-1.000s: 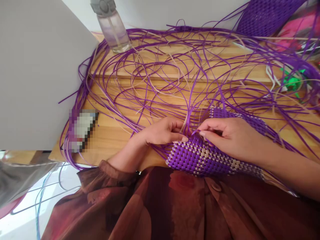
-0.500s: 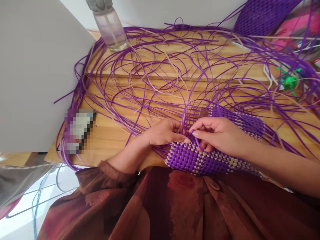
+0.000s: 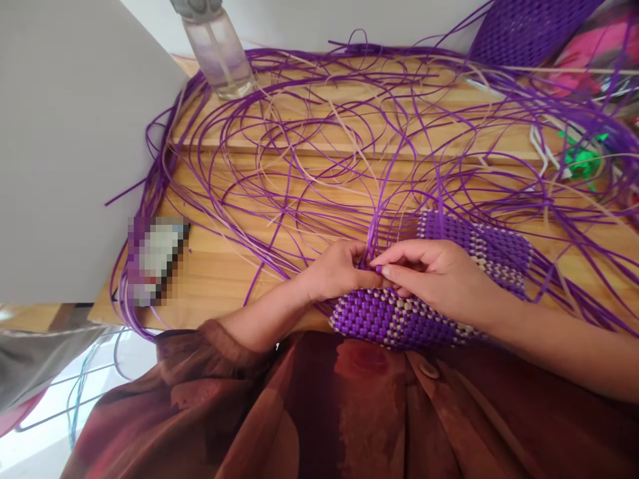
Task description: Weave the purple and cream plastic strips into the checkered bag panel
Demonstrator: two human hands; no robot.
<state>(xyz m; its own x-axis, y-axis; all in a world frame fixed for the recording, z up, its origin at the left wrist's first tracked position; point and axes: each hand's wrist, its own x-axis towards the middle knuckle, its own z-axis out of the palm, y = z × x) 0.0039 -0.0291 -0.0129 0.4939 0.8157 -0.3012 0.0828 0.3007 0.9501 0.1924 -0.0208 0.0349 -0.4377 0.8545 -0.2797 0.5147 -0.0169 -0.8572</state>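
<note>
A purple and beige woven piece (image 3: 369, 316) lies at the table's front edge, against my clothes. My left hand (image 3: 339, 271) is closed on its upper left edge, thumb laid along the weave. Pinched between the thumb and forefinger of my right hand (image 3: 432, 273) is a purple plastic strip (image 3: 379, 270), close to my left thumb. Several loose purple strips (image 3: 375, 223) rise from between the hands. Behind my right hand rests another woven section (image 3: 449, 229) in the same colours. My fingers hide the spot where the strip meets the weave.
Long purple and beige strips (image 3: 299, 123) sprawl in loops over the wooden table (image 3: 219, 266). A clear bottle (image 3: 219, 56) stands at the back left, a blurred-out phone-like object (image 3: 160, 259) at the left. At the right are a purple woven item (image 3: 529, 33) and a green thing (image 3: 582, 159).
My right hand has shifted slightly left and down, nearer my left thumb. The small loop of strip below its fingertips no longer shows. My left hand stays on the weave's edge.
</note>
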